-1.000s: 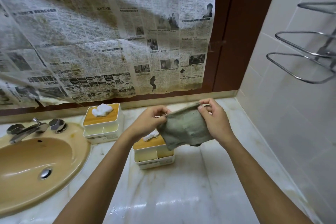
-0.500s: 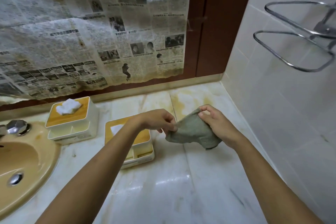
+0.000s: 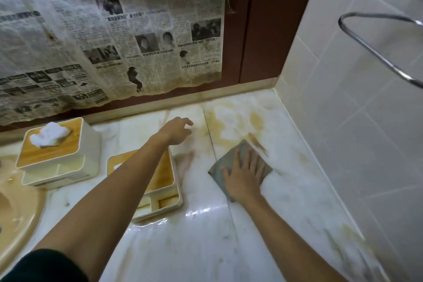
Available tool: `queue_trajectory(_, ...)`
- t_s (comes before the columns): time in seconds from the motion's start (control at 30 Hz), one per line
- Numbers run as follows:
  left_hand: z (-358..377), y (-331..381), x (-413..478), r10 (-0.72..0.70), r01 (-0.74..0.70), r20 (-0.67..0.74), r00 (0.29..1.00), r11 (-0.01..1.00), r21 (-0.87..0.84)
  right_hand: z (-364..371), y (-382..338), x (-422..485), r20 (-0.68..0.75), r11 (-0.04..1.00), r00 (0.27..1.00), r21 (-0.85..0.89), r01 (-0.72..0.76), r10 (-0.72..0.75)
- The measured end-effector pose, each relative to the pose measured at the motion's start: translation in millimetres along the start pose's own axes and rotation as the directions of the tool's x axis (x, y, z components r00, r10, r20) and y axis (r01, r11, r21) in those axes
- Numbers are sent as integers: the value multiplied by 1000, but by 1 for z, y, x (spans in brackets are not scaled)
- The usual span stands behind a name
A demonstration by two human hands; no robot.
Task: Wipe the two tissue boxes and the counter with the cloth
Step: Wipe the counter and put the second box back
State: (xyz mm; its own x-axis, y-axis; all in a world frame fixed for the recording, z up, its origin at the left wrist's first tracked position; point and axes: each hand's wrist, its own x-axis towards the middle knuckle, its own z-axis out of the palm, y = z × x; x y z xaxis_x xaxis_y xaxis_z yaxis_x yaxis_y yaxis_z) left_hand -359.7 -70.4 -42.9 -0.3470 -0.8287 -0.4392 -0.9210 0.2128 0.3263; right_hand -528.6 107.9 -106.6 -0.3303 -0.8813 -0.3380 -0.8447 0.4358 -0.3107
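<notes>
Grey-green cloth (image 3: 219,170) lies flat on the marble counter (image 3: 194,247), pinned under the right hand (image 3: 246,176), whose fingers are spread straight and press down rather than pinch. The step in hand looks to be the counter wipe. Just ahead of the fingertips runs a brown streak (image 3: 257,144), with yellowish staining beyond it, so the next move probably calls for a firm push forward across that patch.

Left of the pressing hand, the left hand (image 3: 175,131) hovers loosely curled, holding nothing. Under its forearm sits the nearer tissue box (image 3: 174,199); the second tissue box (image 3: 59,158) stands farther left, by the basin (image 3: 16,208). Whether either has been wiped I cannot tell. The tiled wall (image 3: 354,121) near on the right and the nearer box would limit sideways sweeps.
</notes>
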Motion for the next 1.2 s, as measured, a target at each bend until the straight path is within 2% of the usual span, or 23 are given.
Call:
queue_trajectory(0.07,-4,-9,10,-24,21,57,998,998,53,17,1,3,-71,1000,997,-2,-19,19)
queue_trajectory(0.17,-13,-25,23,-46,36,147,988,997,71,14,14,28,-258,999,965,13,-44,46)
queue_trajectory(0.27,-19,-36,36,-34,5,208,978,991,136,-4,32,78,-267,995,960,-30,-93,81)
queue_trajectory(0.37,-19,-42,48,6,-39,187,982,984,175,-23,42,132,-254,988,967,-135,-68,31)
queue_trajectory(0.6,-15,-49,53,49,-92,178,983,966,242,-36,-3,200,-152,927,950,-308,216,-272)
queue_trajectory(0.73,-17,-51,49,57,-94,192,980,977,190,-24,-45,191,-44,833,869,-311,457,-493)
queue_trajectory(0.8,-20,-52,47,58,-78,174,983,991,113,-14,-57,179,8,739,789,-342,580,-615)
queue_trajectory(0.9,-29,-50,40,40,-45,126,991,998,39,-4,-54,161,74,638,707,-375,673,-703)
queue_trajectory(1.03,-47,-45,12,31,-31,25,999,1000,1,-2,-26,124,99,576,648,-371,729,-756)
queue_trajectory(1.2,-55,-44,-42,55,-96,-209,976,976,-194,11,6,61,135,524,589,-333,784,-796)
